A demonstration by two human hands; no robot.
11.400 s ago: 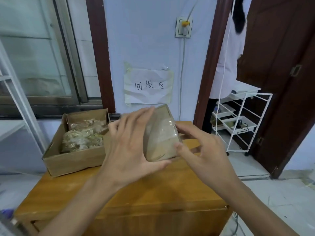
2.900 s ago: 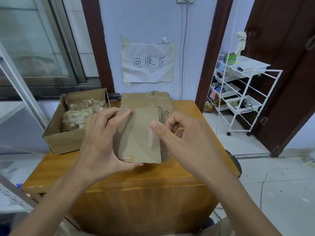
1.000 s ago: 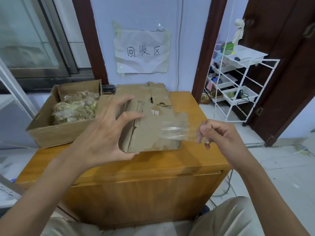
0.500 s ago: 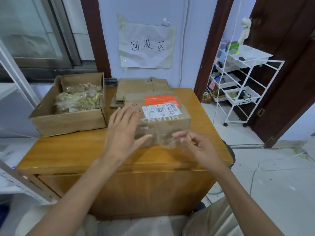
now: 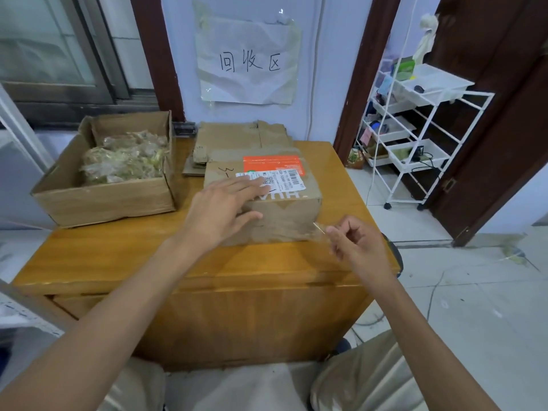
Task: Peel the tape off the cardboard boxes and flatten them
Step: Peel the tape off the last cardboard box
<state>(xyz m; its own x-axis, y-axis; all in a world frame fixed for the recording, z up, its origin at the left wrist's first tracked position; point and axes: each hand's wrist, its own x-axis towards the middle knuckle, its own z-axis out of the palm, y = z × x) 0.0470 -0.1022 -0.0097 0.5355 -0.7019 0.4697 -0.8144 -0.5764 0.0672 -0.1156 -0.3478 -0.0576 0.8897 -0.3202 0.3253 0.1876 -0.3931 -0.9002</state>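
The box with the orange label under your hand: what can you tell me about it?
The sealed cardboard box is brown, still whole, lying flat on the wooden table. An orange sticker and a white barcode label sit on top. The left hand rests on it; the right hand pinches clear tape at its near right corner.

Recycling corner, prob. a back room: handwritten wall sign [image 5: 247,59] (reads "回收区"), flattened cardboard [image 5: 237,136] stacked on wooden cabinet [image 5: 207,262], white trolley [image 5: 415,129] nearby.

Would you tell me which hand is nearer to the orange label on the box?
Left. The left hand rests on the box's top just below the orange label; the right hand is off its front right corner.
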